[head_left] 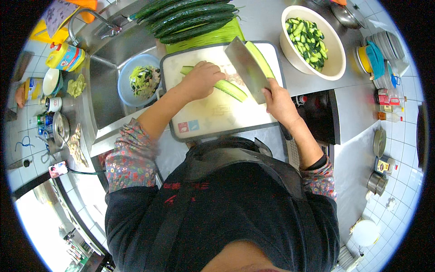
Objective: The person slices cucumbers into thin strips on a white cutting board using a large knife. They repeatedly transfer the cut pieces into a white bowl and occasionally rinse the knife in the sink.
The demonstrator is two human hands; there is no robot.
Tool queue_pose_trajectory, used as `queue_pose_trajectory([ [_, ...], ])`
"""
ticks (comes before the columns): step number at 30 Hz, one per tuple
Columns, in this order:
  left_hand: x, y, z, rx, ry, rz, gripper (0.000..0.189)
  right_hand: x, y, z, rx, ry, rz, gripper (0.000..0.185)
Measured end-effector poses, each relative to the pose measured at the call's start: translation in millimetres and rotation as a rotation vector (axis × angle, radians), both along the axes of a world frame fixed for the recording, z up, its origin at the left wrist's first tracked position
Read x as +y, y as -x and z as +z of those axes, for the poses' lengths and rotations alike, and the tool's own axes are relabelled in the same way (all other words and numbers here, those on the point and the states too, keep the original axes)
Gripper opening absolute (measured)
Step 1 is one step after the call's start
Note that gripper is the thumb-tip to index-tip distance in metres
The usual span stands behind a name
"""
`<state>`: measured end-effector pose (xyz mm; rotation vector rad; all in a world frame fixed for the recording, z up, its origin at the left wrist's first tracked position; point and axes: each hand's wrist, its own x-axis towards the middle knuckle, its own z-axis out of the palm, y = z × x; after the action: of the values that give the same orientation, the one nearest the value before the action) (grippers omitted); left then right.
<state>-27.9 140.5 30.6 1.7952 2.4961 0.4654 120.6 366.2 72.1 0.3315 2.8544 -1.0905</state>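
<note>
My left hand (203, 80) is closed over a split cucumber length (231, 90), its pale cut face showing, which lies slanting across the white cutting board (217, 117). In my right hand (279, 102) is the handle of a broad cleaver (247, 68), its blade above the board's right part. Another cut cucumber length (260, 59) lies along the blade's right side; whether they touch I cannot tell. Whole cucumbers (193, 18) lie in a pile on a green board (207, 37) behind the cutting board. A cream basin (331, 63) at the right holds chopped cucumber pieces (306, 42).
Left of the board is a steel sink (107, 78) with a blue bowl (124, 90) of vegetable scraps inside and a faucet (98, 15) behind. A yellow jug (66, 57) stands beside the sink. Stacked plates (387, 46) and bottles (389, 97) line the right wall.
</note>
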Motion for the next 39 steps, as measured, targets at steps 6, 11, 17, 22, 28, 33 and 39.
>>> queue_pose_trajectory([
  [6,-19.2,-43.8,-32.7,0.188,-0.298,0.235,0.028,-14.0,4.4,7.7,0.001,-0.169,0.158,0.025],
  [11,-15.0,-60.2,-34.4,0.166,-0.441,0.377,0.025,-36.1,24.0,32.3,-0.069,-0.269,0.313,0.02],
  [17,-11.7,-59.2,-44.5,0.182,-0.487,0.42,0.026,-51.5,47.0,40.0,-0.028,-0.395,0.499,0.021],
  [22,-8.8,-58.2,-42.8,0.176,-0.522,0.43,0.027,-54.4,55.0,42.4,-0.025,-0.42,0.534,0.022],
  [28,-8.0,-58.0,-47.6,0.175,-0.546,0.439,0.024,-63.1,61.3,46.8,-0.096,-0.484,0.571,0.019],
  [33,-8.8,-58.3,-42.7,0.151,-0.541,0.434,0.022,-84.3,70.0,49.1,-0.122,-0.503,0.568,0.019],
  [39,-8.8,-55.0,-46.8,0.151,-0.532,0.442,0.021,-90.5,69.1,51.2,-0.156,-0.547,0.544,0.02],
])
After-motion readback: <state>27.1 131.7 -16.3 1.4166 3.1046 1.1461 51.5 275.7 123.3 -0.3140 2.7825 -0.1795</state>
